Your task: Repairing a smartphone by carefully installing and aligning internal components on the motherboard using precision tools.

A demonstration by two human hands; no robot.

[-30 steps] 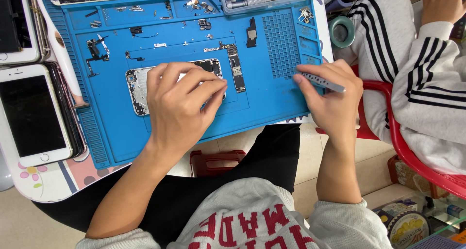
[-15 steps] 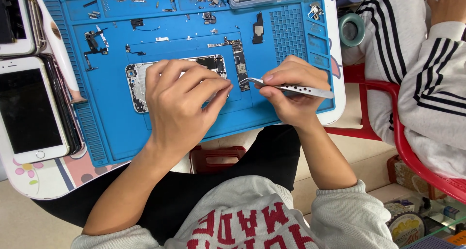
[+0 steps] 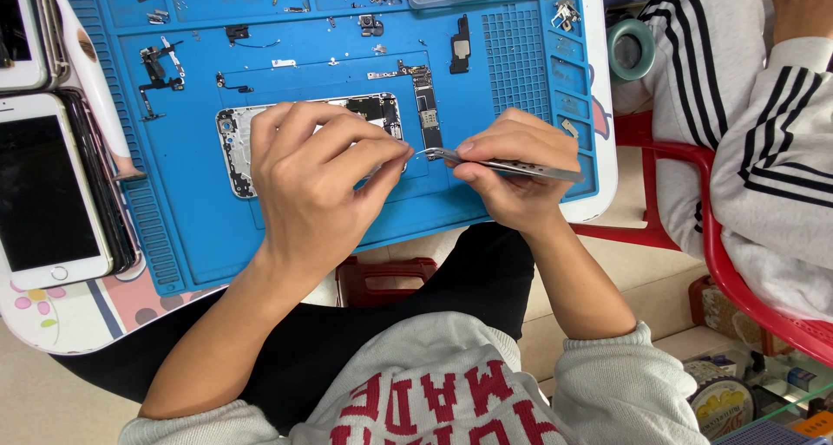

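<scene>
blue silicone mat [image 3: 200, 228] covered the small white table [image 3: 69, 323], strewn with tiny phone parts. the left hand [image 3: 317, 180] lay spread, fingers loosely curled, over the opened phone shell [image 3: 239, 141] at the mat's middle. the right hand [image 3: 516, 172] pinched metal tweezers [image 3: 503, 164] shut, tips just beside the shell. a white phone [image 3: 43, 193] lay left; a red chair [image 3: 746, 289] stood right.

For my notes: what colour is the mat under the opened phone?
Blue; the mat shows best in the head view.
</scene>
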